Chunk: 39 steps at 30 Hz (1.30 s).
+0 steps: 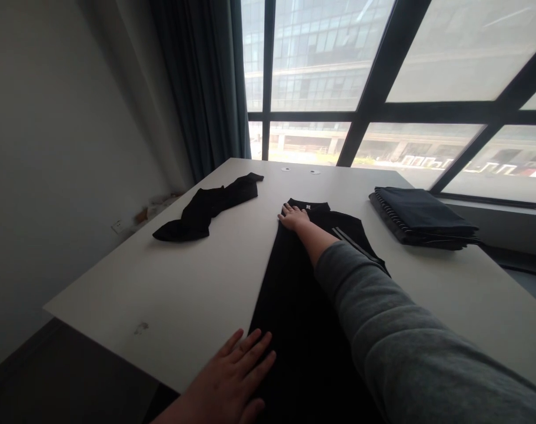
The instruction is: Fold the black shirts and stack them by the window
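Observation:
A black garment (294, 318) lies stretched out on the white table, running from the middle down past the near edge. It has a collar or waistband with a small pale label at its far end and light stripes on its right part. My right hand (294, 217) rests on the far end, fingers stretched out, at the left corner. Near the table's front edge, my left hand (235, 374) lies with fingers spread over the garment's left edge. The right forearm, in a grey sleeve, covers part of the cloth.
The white table (170, 306) fills the middle. A crumpled black cloth (201, 212) lies on its left part. On the right stands a stack of folded dark clothes (422, 215). Two small round white pieces sit at the far edge, before a dark curtain (206, 76) and large windows.

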Each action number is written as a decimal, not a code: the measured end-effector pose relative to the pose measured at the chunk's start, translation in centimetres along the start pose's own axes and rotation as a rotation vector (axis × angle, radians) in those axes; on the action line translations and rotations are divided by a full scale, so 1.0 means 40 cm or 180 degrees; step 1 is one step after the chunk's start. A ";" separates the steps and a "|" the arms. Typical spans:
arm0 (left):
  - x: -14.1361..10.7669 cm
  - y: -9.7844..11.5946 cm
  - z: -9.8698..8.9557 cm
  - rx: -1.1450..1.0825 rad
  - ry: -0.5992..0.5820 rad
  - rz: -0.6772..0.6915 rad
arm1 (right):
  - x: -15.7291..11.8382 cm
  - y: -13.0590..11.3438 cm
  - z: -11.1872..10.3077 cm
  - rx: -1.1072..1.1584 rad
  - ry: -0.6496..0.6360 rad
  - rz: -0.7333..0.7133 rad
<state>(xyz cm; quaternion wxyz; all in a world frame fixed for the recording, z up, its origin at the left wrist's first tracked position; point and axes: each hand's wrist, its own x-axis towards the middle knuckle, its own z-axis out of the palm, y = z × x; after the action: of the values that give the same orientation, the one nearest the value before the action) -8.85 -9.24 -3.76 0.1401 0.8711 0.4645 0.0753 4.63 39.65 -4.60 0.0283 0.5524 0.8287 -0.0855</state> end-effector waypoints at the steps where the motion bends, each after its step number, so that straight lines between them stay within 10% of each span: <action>1: -0.001 -0.004 -0.002 0.0001 0.0010 -0.0023 | 0.008 0.004 -0.001 0.0005 -0.0016 0.0000; 14: -0.020 -0.046 -0.016 0.0073 0.0088 -0.0064 | 0.027 0.017 0.000 0.0108 0.0472 -0.0204; 19: 0.007 -0.034 -0.052 0.0118 0.0225 0.0002 | -0.028 0.161 -0.058 0.0376 0.1147 -0.0172; 28: 0.320 0.141 -0.098 0.0093 -0.0157 0.1792 | -0.224 0.549 -0.149 0.0580 0.0483 0.0916; 39: 0.601 0.343 -0.009 0.0415 -0.0382 0.2824 | -0.255 0.584 -0.091 0.1076 0.0560 0.0789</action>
<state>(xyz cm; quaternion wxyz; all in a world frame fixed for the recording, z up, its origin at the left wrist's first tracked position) 15.24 3.53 0.93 0.0659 0.9958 0.0411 0.0480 30.27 39.74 -2.15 -0.1268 0.6522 0.7277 -0.1704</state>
